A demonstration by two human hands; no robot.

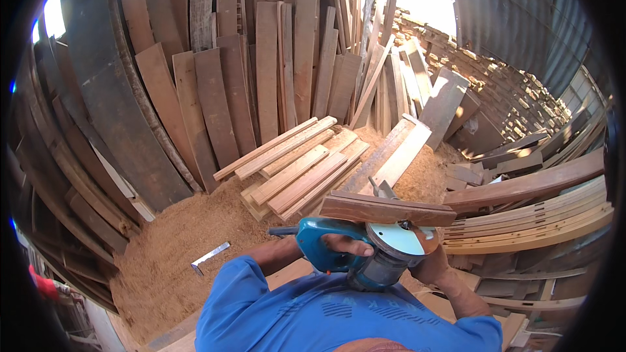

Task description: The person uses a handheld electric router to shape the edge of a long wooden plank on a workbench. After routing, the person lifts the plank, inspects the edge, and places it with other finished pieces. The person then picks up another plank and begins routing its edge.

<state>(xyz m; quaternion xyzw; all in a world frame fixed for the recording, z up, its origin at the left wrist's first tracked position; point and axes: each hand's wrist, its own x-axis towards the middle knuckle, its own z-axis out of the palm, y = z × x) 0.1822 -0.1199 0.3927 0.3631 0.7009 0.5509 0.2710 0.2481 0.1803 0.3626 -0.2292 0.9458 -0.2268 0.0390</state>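
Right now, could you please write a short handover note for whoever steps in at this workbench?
Left hand: gripping the teal handle of the power tool.
Right hand: under the tool's round guard, grip mostly hidden.
Wood piece: lying across the top of the tool.
Metal square: on the sawdust, to the left.
Done: cannot tell from this view.
Left: the wood piece is still at the tool.

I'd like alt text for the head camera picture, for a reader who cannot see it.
A person in a blue shirt holds a teal power tool against their chest, left hand gripping its handle and right hand under its round base, with a short wooden board lying across the top. Around them, sawdust covers the ground, a metal square lies on it, and planks are stacked and leaned against the walls.
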